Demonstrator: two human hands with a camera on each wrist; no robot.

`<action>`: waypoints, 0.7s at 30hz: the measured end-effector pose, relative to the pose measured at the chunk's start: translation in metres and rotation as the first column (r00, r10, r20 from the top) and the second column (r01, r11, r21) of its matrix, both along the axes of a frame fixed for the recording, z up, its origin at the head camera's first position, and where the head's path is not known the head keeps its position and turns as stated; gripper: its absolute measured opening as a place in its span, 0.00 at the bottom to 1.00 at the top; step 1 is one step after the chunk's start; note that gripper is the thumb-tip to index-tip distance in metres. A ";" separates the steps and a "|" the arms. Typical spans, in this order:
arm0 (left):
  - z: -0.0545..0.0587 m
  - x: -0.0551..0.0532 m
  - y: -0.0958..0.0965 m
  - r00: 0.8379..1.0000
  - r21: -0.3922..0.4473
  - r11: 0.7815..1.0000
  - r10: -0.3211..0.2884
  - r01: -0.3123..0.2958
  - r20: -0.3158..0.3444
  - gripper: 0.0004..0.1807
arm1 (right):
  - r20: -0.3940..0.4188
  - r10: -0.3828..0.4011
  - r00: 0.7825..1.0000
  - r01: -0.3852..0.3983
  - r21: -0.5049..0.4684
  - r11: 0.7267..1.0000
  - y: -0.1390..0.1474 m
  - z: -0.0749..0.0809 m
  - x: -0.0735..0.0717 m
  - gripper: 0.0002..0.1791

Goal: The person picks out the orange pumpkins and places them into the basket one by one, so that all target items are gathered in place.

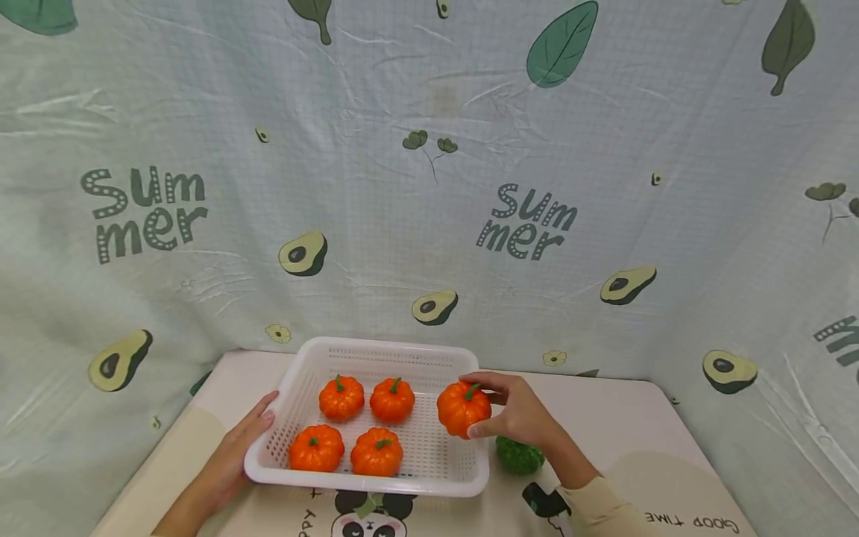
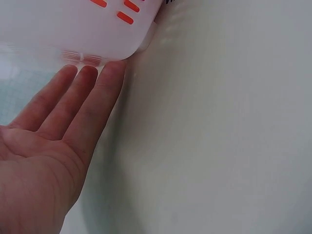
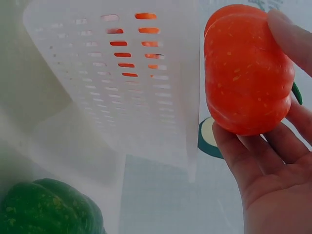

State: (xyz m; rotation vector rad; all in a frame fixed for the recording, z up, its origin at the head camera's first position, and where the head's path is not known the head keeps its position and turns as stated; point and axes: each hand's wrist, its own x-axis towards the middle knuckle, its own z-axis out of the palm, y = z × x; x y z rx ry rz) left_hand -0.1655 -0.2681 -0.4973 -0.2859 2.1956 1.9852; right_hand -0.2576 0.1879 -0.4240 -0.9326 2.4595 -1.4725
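Note:
In the head view my right hand point(image 1: 515, 414) grips an orange pumpkin point(image 1: 461, 410) with a green stem, held over the right side of a white perforated basket point(image 1: 446, 488). The right wrist view shows this pumpkin point(image 3: 248, 73) between thumb and fingers, above the level of the basket's rim. Two pumpkins sit in the basket's back row, one of them a pumpkin point(image 1: 341, 398) at the left, and two more in front, including a pumpkin point(image 1: 377, 452). With straight fingers, my left hand point(image 1: 231, 455) touches the basket's left side; in the left wrist view its fingertips point(image 2: 114, 70) meet the basket wall.
A green pumpkin point(image 1: 520, 455) lies on the table just right of the basket, partly behind my right forearm. The light table point(image 1: 604, 418) has printed pictures and words. A hanging sheet point(image 1: 376, 186) with avocado prints closes off the back and sides.

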 end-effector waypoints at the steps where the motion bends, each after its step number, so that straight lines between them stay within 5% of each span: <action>1: 0.000 0.000 0.000 1.000 0.001 1.000 0.003 -0.003 0.000 0.37 | 0.003 0.006 1.000 -0.006 0.001 1.000 -0.001 0.000 0.000 0.39; 21: 0.002 0.000 0.001 1.000 -0.002 1.000 0.008 -0.008 0.007 0.38 | -0.021 0.110 0.994 -0.109 0.050 0.993 -0.014 0.000 0.004 0.36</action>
